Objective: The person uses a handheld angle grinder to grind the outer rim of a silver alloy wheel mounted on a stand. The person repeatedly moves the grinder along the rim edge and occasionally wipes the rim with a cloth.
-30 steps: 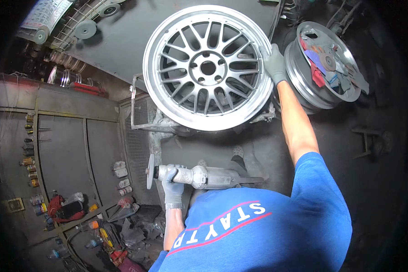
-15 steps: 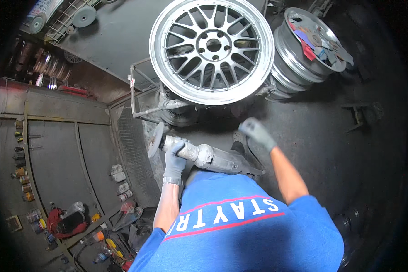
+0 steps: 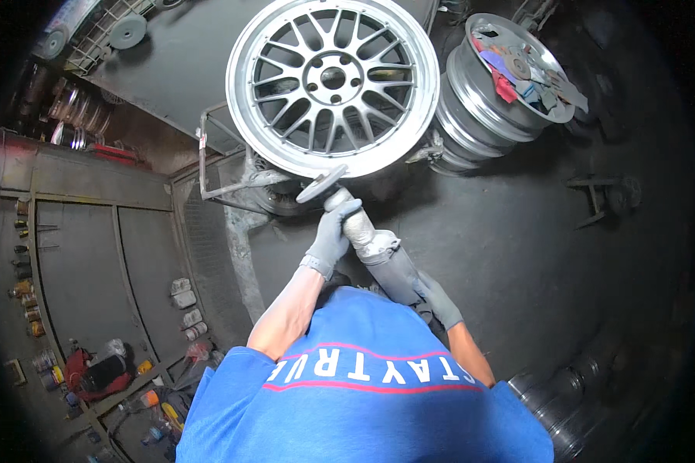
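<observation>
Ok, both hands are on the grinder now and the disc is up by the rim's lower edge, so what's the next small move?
Probably ease the disc onto the wheel's polished lip. The left hand grips the grinder near its head and the right hand holds its rear, so the tool looks steadied, with the disc at the lower lip; contact can't be told.

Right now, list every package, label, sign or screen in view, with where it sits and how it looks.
Small cans: row on the shelf at far left, round, orange and dark.
Pale tubs: stacked on the floor left of the left hand, whitish.
Sanding discs and scraps: piled on the spare wheel, red, purple, grey.
No signs or screens.
</observation>
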A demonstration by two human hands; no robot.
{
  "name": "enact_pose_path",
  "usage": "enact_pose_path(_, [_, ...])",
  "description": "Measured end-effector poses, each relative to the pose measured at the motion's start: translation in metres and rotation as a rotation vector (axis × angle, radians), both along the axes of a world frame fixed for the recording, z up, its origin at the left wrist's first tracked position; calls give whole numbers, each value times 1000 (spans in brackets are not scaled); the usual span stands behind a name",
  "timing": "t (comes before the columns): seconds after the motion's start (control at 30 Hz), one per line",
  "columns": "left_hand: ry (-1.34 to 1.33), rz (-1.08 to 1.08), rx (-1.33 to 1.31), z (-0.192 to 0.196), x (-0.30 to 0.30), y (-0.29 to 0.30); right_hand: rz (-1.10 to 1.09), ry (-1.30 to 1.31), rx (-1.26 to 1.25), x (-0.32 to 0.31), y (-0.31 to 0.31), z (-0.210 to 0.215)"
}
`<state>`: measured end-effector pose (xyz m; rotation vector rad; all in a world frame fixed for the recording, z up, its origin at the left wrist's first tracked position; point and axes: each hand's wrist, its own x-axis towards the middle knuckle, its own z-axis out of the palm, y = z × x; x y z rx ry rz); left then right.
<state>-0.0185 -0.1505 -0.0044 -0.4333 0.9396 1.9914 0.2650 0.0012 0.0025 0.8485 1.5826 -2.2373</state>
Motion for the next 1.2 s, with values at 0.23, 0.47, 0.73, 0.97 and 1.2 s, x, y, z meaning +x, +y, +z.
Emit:
enact_pose_path(0.23, [-8,-76,-52,7,33,105,-146,-163,66,43,68,20])
enact_pose_path(0.47, [23,-59,37,6,38,145,-170,-160,79,55,104,8])
enact_pose_path(0.73, [34,-68,-18,-7,33,109,-271,-100,-66,70,63,-37])
enact_pose_path(0.97, [88,-132,-115,9,14,47,-316,-199,-129,47,-21,-11])
enact_pose_path(1.2, [175,-141,-201,14,-22,-14,-325,-195,-332,-12,-86,8])
